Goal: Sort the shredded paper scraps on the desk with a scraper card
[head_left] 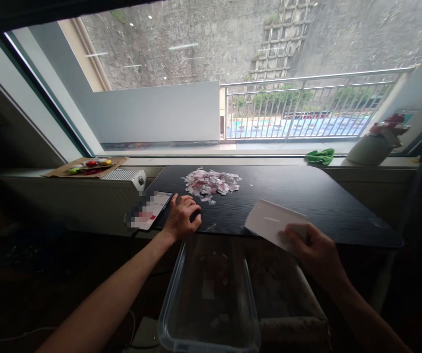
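Closed on one corner, the right hand (311,247) holds a white card (269,220) between its thumb and its fingers. The card is tilted above the near edge of the table (343,215); whether it touches the top, I cannot tell. The left hand (183,215) is half open: the fingers are bent, the thumb stands apart from them, and nothing is seen inside the grip. It is at the near left edge of the table, just beside a phone (160,203), but if a finger touches the phone is not clear.

Nearest, below the table edge, is a clear bin (211,345), with some pale pieces in it. On the table, beyond the left hand, lies a loose pile of paper scraps (211,182). Farther away, on the sill (262,160), are a green cloth (320,156) and a pale pot (368,151). Behind the window there is a metal railing (313,78), and then a grey wall (203,29).
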Tool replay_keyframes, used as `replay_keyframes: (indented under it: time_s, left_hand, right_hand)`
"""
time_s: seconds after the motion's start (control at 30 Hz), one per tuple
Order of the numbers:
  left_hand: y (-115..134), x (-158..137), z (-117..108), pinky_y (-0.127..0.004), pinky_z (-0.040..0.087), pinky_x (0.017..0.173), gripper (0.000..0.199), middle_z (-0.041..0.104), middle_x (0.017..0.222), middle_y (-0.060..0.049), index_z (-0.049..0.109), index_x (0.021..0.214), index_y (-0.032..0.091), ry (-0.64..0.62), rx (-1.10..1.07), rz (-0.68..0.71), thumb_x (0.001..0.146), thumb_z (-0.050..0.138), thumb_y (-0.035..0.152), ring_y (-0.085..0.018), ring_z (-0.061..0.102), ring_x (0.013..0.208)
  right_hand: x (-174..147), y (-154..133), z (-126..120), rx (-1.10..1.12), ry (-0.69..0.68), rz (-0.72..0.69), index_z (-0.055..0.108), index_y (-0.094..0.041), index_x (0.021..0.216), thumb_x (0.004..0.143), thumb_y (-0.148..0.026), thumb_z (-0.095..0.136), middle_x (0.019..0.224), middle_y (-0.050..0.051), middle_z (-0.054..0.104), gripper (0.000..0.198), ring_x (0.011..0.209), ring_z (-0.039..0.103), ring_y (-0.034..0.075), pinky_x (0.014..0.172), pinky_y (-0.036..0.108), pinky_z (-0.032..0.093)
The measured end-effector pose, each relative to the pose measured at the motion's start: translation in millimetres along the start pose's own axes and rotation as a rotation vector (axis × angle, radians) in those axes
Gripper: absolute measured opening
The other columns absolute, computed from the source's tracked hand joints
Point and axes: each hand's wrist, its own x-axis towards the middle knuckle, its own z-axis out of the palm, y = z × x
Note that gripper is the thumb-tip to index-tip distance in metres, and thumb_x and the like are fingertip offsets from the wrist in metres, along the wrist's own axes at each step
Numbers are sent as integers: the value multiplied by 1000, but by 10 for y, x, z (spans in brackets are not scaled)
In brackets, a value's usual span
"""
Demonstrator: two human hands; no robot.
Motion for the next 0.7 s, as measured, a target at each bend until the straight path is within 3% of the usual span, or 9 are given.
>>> replay_keyframes:
  time_s: [0.13, 0.27, 0.47, 0.7]
  left_hand:
    - [1, -2, -2, -58, 20, 112, 17, 66, 92, -5, 67, 86, 23, -4, 5, -3, 77, 54, 29, -28, 54, 111]
    - [3, -2, 7, -58, 19, 112, 17, 66, 92, -5, 67, 87, 23, -2, 10, -4, 77, 54, 29, -28, 54, 111]
    - [8, -4, 4, -58, 19, 112, 17, 66, 93, -6, 67, 87, 22, -7, 3, -11, 77, 55, 29, -28, 53, 112]
    - [7, -1, 7, -57, 18, 113, 17, 66, 94, -5, 67, 87, 22, -12, 3, -18, 77, 56, 30, -27, 53, 112]
  right_hand:
    - [-38, -52, 135, 49, -65, -15, 63, -21, 72, 73, -46, 62, 55, -1, 55, 25, 50, 48, 14, 46, 25, 39]
    - [56, -49, 96, 37, -47, 22, 65, -20, 74, 72, -44, 62, 57, -1, 58, 24, 53, 51, 15, 49, 26, 41]
    - [94, -103, 150, 105, -175, 78, 66, -19, 71, 70, -40, 62, 59, 0, 61, 21, 54, 53, 16, 49, 26, 41]
    - [95, -150, 188, 221, -226, 151, 68, -19, 78, 70, -40, 64, 65, 2, 66, 23, 59, 59, 17, 52, 25, 45]
